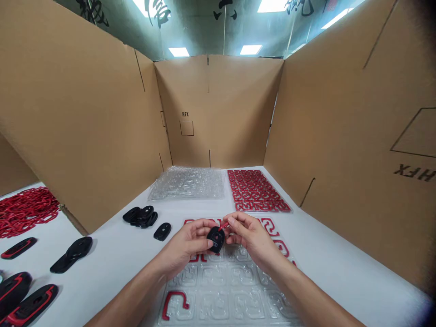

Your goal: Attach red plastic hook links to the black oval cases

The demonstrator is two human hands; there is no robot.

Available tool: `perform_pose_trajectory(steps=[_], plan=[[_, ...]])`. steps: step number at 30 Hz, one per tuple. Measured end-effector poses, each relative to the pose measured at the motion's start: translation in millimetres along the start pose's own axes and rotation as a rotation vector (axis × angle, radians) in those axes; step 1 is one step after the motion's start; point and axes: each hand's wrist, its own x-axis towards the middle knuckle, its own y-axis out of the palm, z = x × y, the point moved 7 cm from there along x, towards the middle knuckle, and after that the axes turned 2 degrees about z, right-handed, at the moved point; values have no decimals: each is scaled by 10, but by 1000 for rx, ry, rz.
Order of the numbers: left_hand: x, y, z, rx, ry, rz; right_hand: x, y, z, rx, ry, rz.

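Above a clear plastic tray [214, 297], my left hand [191, 240] grips a black key fob shell [217, 240] between thumb and fingers. My right hand [250, 234] pinches a thin red trim strip [224, 225], whose end touches the upper edge of the shell. Curved red trim pieces, such as one [269, 226] at the upper right, sit in the tray's far pockets, partly behind my hands. Another red piece [175, 297] lies in the near left corner. Many middle and near pockets hold nothing.
Several black shells [141, 216] are piled left of the tray, with a single shell [162, 231] beside them. Farther back are clear stacked trays [189, 182] and a full red-filled tray [257, 190]. Cardboard walls [221, 100] surround the table; red strips [25, 211] heap at far left.
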Motion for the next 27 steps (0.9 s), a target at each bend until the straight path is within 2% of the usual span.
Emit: perform_pose_trajectory(steps=[6,10,17,20,24,27], plan=[[-3,-51,21,47,-9,-39,8,-25,-63,-6,23,-33],[1,-58,46,77,-20,-25,4,-12,-104,-18,73,-3],[28,-97,102,93,-71,-71,0,-12,-36,-112,8,-24],[38,-123,125,84,-79,-93,-21,-13,13,-227,-90,-51],[35,-121,119,93,-56,-107,-105,46,81,-553,-270,-73],[25,-105,103,116,-52,-115,-140,74,86,-671,-306,-95]])
